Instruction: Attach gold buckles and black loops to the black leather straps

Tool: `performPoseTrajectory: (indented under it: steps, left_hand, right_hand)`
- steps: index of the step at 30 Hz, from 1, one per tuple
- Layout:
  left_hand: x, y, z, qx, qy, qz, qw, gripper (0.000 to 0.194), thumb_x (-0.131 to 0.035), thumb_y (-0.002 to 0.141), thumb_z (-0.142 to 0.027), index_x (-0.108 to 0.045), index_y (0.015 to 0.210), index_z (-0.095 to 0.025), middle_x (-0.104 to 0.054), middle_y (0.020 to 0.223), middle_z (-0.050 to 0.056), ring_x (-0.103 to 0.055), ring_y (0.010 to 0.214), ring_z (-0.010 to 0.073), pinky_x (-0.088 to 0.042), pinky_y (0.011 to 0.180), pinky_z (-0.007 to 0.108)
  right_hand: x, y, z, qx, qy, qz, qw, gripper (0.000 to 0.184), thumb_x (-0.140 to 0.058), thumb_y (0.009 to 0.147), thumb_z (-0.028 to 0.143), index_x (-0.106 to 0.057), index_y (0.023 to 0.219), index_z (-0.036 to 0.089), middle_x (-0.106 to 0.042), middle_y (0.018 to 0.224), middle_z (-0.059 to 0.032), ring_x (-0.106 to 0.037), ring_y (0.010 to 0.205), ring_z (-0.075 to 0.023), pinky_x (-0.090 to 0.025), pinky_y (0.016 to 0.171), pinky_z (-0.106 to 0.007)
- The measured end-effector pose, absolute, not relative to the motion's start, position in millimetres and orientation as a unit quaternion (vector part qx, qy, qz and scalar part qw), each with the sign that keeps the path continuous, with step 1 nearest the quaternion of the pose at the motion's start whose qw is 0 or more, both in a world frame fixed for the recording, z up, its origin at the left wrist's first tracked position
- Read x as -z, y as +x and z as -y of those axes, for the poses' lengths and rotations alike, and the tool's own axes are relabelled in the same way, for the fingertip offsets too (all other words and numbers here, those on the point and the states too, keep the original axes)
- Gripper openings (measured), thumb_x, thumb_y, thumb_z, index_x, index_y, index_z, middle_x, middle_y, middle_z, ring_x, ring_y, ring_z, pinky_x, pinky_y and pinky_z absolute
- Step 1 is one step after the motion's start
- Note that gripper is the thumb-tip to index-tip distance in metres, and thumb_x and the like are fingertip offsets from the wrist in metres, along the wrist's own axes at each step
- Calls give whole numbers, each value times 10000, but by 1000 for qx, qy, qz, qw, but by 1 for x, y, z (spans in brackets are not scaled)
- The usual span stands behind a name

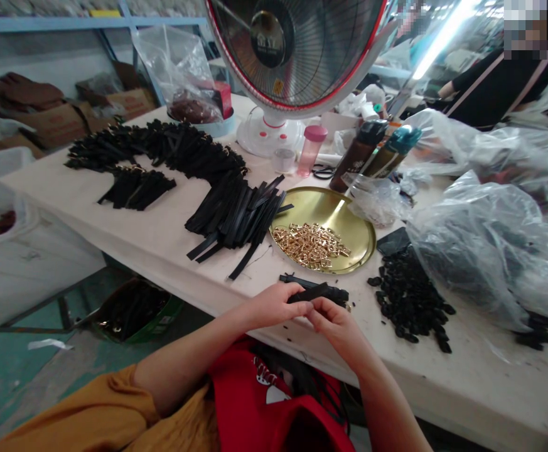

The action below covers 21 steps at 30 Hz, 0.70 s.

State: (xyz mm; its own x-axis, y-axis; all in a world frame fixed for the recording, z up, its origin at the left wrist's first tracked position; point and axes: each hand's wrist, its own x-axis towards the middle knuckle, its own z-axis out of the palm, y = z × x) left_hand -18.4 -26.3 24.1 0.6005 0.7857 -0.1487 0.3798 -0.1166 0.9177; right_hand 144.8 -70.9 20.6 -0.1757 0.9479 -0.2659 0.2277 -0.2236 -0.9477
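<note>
Hands (306, 312) gripping a black strip (309, 293), cluttered pale table (161, 257), round heater (297, 53), blue shelf (80, 23), cardboard boxes (59, 125) behind

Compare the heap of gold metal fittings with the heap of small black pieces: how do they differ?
The gold metal fittings are bright, while the small black pieces are dark. The fittings lie in a round tray; the black pieces lie on the table. Both are loose heaps.

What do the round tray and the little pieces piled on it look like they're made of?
Tray: probably metal with a polished gold finish, since it throws back a bright streak of light. Little pieces: likely metal too, shiny rose-gold with small glints, though gold-coated plastic can't be ruled out.
</note>
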Motion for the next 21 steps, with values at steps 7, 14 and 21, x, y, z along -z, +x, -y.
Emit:
performPoseTrajectory:
  steps: [7, 14, 21]
  left_hand:
    - [-23, -20, 25, -178, 743, -407, 501, 238, -488, 773, -346, -589, 828, -137, -571, 703, 2, -498, 637, 128, -345, 544, 202]
    - [-28, -20, 22, -181, 759, -422, 461, 202, -505, 755, -331, -583, 832, -162, -601, 730, 15, -531, 671, 150, -359, 569, 209]
    - [-26, -19, 27, -191, 733, -399, 516, 204, -483, 739, -277, -613, 821, -142, -596, 701, 0, -511, 634, 125, -360, 559, 199]
  right_hand:
    - [-20, 151, 68, -595, -540, 485, 346, 300, -576, 715, 486, -511, 721, 193, -520, 594, 23, -471, 521, -113, -395, 509, -250]
    - [-14, 149, 67, -456, -568, 603, 326, 178, -560, 752, 361, -570, 716, 186, -534, 697, -11, -466, 621, -131, -384, 564, -261]
    - [-14, 146, 67, -564, -556, 472, 387, 290, -574, 728, 471, -530, 754, 186, -538, 614, 15, -487, 550, -115, -403, 539, -253]
